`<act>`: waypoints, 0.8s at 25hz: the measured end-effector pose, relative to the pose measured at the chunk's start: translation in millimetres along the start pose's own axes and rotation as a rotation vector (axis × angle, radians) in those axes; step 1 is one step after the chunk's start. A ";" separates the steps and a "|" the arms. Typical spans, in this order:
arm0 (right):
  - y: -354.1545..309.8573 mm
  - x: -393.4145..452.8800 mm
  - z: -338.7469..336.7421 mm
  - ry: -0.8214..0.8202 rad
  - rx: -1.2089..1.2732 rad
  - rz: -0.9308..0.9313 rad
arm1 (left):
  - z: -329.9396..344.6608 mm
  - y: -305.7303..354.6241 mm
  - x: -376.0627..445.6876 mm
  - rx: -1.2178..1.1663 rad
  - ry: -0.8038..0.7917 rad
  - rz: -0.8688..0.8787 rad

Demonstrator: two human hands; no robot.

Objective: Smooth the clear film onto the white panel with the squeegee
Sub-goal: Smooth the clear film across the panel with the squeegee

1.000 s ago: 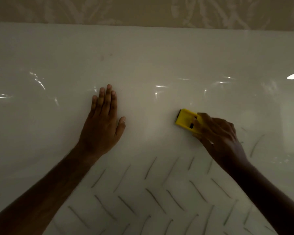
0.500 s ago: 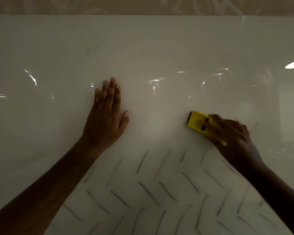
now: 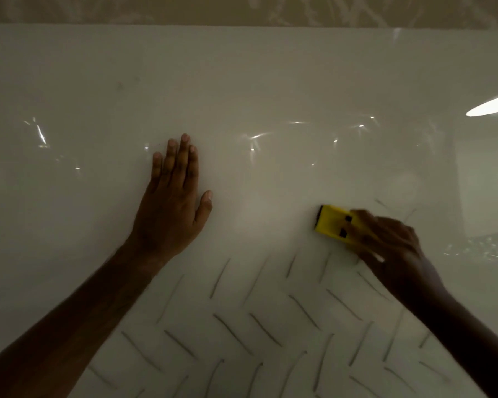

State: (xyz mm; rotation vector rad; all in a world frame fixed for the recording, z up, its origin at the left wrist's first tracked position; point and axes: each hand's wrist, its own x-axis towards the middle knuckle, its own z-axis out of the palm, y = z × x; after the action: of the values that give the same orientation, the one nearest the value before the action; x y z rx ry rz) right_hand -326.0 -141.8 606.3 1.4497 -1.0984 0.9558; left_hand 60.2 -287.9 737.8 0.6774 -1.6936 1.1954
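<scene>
Left hand (image 3: 171, 205) lies flat, fingers straight, on clear film (image 3: 270, 139) over white panel (image 3: 242, 61). Right hand (image 3: 391, 251) grips yellow squeegee (image 3: 332, 224) against the film.

- The panel (image 3: 242, 67) fills nearly the whole view, with a wall (image 3: 156, 8) behind its far edge
- The film (image 3: 299, 156) lies on the panel
- The left hand (image 3: 171, 202) lies flat on the film, left of centre
- The squeegee (image 3: 332, 224) sits on the film to the right of that hand, well apart from it
- The right hand (image 3: 391, 248) grips the squeegee from its right, nearer side
- A patch of slanted marks (image 3: 256, 326) lies on the near part, between the two forearms
</scene>
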 end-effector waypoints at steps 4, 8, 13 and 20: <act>12.8 44.7 -6.5 0.035 0.003 0.147 | 5.5 31.9 6.2 -0.011 -0.006 0.042; -4.2 31.5 2.0 0.035 0.032 0.095 | 8.8 57.0 13.4 -0.029 -0.011 0.042; 30.5 -27.2 -6.5 -0.043 -0.015 0.087 | 9.1 58.6 14.7 -0.009 -0.032 0.050; 65.9 21.0 -15.7 0.042 0.061 0.363 | 8.6 66.4 16.2 0.000 -0.025 0.040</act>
State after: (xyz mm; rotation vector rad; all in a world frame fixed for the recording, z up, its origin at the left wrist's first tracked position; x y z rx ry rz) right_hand -384.1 -132.3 645.8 1.2948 -1.3385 1.2766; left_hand -4.9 -269.7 724.0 0.6643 -1.7355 1.2189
